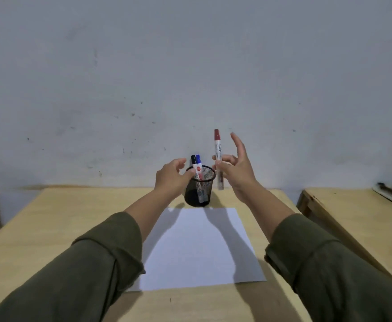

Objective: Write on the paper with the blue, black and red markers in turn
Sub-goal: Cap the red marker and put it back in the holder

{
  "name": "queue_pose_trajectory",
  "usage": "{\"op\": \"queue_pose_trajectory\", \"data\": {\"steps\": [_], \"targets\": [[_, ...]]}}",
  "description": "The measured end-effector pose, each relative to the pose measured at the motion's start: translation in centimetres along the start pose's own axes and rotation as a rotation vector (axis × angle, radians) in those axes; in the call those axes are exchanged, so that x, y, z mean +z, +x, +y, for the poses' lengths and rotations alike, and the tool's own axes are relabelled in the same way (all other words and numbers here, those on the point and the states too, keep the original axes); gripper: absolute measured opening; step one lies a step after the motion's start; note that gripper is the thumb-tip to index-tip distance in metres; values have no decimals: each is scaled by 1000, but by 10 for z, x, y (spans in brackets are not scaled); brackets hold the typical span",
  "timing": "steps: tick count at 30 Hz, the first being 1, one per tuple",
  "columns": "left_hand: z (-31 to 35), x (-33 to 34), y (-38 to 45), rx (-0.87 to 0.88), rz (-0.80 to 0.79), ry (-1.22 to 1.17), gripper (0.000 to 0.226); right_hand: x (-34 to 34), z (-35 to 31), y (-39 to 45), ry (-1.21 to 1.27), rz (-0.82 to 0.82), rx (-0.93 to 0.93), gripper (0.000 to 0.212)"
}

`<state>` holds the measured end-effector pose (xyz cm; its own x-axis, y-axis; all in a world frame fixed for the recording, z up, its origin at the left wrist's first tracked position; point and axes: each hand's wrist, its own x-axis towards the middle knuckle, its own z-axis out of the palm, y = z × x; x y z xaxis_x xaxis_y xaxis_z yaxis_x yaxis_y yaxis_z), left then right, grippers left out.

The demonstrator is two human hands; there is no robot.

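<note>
The light is soft and rather dim, with a cool grey cast over the wall (190,66), and it seems to fall from above and somewhat behind the person, since the two forearms throw broad, soft-edged shadows forward across the white paper (197,247) towards the mesh pen cup (199,189). There is no glare or hot spot on the desk (50,228), and the paper is the brightest surface. The wide-angle lens bends the desk edges outward near the frame sides, the sleeves (85,275) at the bottom loom large and soft, and fine detail such as marker print is smeared.
</note>
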<state>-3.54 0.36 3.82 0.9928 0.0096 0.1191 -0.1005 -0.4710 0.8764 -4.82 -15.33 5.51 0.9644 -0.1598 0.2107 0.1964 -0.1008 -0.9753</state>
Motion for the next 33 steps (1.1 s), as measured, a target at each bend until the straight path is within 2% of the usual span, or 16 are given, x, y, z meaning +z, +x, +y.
{"op": "queue_pose_trajectory", "data": {"steps": [3,6,11,17,22,25,27,31,33], "targets": [[-3,10,16,18,-8,141,60,5,0,28,-116,-2,-48,94],[-10,20,29,-24,-35,179,66,11,5,49,-226,-22,-99,99],[-24,31,44,-54,-62,213,68,16,22,69,-352,-37,-116,94],[-31,32,48,-46,-59,142,59,19,44,76,-569,-81,-122,84],[-34,32,47,-54,-52,77,59,23,63,84,-696,-78,-65,90],[-34,34,47,-58,-46,52,58,24,72,87,-689,-65,-30,93],[-33,34,46,-56,-45,50,58,23,74,87,-681,-57,-38,91],[-34,34,47,-63,-37,46,57,21,75,90,-751,-64,-93,67],[-34,35,47,-59,-37,38,54,20,75,90,-758,-78,-101,63]]}}
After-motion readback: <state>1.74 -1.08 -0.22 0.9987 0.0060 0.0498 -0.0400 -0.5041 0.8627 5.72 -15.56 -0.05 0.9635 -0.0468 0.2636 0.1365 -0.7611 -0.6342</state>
